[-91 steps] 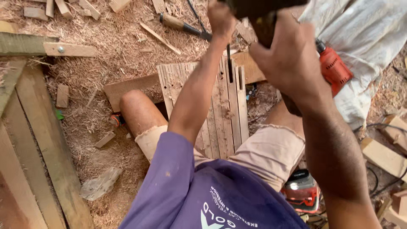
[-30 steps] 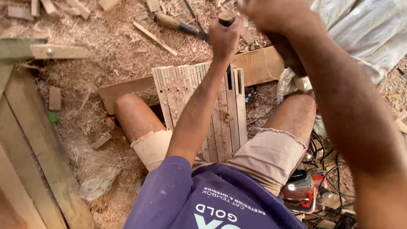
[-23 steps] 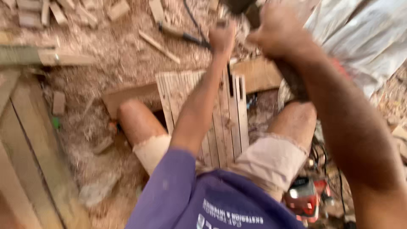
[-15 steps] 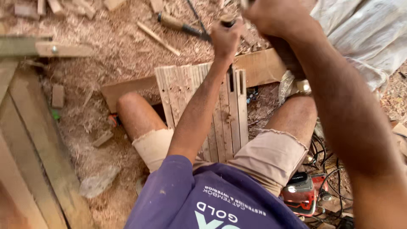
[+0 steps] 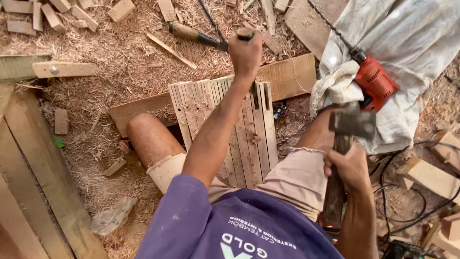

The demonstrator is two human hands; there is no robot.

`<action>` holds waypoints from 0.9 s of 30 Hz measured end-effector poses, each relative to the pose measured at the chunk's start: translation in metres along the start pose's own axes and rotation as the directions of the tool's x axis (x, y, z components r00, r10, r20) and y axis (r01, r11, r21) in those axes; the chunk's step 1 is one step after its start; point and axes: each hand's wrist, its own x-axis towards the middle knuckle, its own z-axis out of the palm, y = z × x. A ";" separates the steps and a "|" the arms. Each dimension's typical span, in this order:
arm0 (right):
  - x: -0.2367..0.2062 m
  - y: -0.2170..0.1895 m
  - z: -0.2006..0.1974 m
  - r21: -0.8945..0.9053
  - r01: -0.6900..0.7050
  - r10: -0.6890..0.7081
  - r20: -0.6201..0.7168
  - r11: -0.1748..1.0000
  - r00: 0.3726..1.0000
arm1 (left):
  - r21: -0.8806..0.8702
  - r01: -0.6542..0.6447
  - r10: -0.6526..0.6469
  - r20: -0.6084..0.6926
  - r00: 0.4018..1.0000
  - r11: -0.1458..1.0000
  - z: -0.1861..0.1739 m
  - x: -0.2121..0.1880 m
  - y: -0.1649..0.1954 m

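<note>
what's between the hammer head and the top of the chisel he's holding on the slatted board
Nothing visible. The right hand holds the hammer out to the right, above the thigh. The left hand grips the chisel upright on the slatted board. Only open air above the board lies between hammer head and chisel top.

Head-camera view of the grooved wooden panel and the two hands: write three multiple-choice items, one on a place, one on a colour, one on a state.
1. Where does the grooved pale wooden panel lie?
A. between the person's legs
B. on the white cloth
C. on a shelf

2. What colour is the power drill's body?
A. blue
B. red-orange
C. green

3. How is the wooden-handled steel hammer held?
A. lying in sawdust
B. gripped in the right hand, head up
C. hanging from a hook

Key: 1 A, knees flank the panel; 2 B, red-orange housing on the white cloth; 3 B, fingers wrap the handle, while the left hand grips a chisel upright on the panel.
</note>
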 end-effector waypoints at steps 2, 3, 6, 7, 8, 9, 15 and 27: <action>-0.016 0.049 -0.014 0.082 -0.009 0.009 -0.011 0.997 1.000 | -0.198 0.010 0.000 0.053 0.999 0.980 -0.017 -0.021 0.028; -0.022 0.071 -0.019 0.130 -0.007 0.009 -0.018 0.992 1.000 | -0.180 -0.031 0.049 0.097 0.994 0.983 -0.027 -0.028 0.046; -0.042 0.116 -0.031 0.189 -0.104 0.118 -0.062 0.976 0.991 | -0.090 -0.302 0.303 -0.001 0.953 0.949 -0.054 -0.044 0.094; -0.046 0.125 -0.031 0.203 -0.091 0.104 -0.053 0.975 0.993 | -0.043 -0.421 0.418 -0.072 0.906 0.906 -0.059 -0.048 0.106; -0.048 0.130 -0.031 0.219 -0.076 0.089 -0.050 0.973 0.995 | -0.112 -0.452 0.445 -0.086 0.891 0.885 -0.061 -0.053 0.113; -0.051 0.133 -0.030 0.231 -0.072 0.083 -0.038 0.970 0.996 | -0.171 -0.475 0.464 -0.103 0.880 0.863 -0.062 -0.060 0.118; -0.054 0.116 -0.014 0.062 0.055 -0.056 0.020 0.997 0.998 | -0.371 -0.386 0.396 -0.052 0.917 0.845 -0.063 -0.097 0.083; -0.101 -0.031 0.002 -0.349 0.372 -0.412 -0.047 0.860 0.910 | 0.046 -0.588 0.586 0.050 0.809 0.808 -0.019 -0.120 0.010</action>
